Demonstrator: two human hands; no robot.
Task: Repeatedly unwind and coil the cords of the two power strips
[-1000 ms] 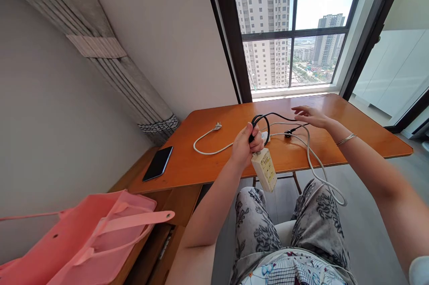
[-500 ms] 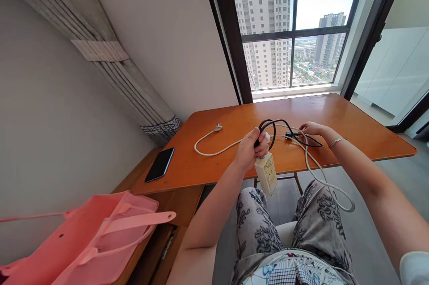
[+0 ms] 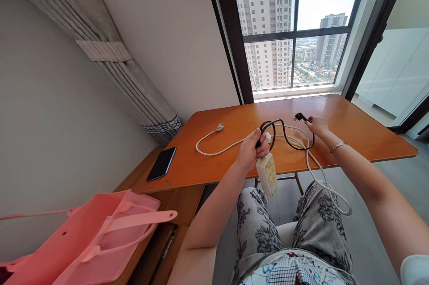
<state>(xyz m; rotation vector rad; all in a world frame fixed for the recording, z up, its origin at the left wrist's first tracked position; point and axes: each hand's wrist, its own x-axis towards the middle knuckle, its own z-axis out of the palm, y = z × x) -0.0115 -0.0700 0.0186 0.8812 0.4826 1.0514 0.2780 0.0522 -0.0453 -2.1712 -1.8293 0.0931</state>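
Note:
My left hand (image 3: 252, 147) is closed around a looped bundle of black cable (image 3: 275, 121) over the table's front edge. Below its fingers hangs a yellowed white power adapter (image 3: 267, 174) with a label. Between the fingertips of my right hand (image 3: 317, 126) is a black plug (image 3: 300, 116), its prongs pointing left, raised over the table. The black cable sags from there back to my left hand. A white cable (image 3: 217, 154) runs from a white plug (image 3: 219, 127) on the table past my left hand, and its loop drapes over the front edge toward my knee.
The orange-brown wooden table (image 3: 355, 124) stands against the window. A dark phone (image 3: 161, 164) lies near its left edge. At lower left a pink bag (image 3: 110, 236) sits on a wooden cabinet (image 3: 182, 204), its strap sticking out. A grey curtain (image 3: 110, 61) hangs on the left.
My right hand has lifted the black plug off the table, up and slightly to the right. The black cable between my hands has shifted into a sag. My left hand stays in place.

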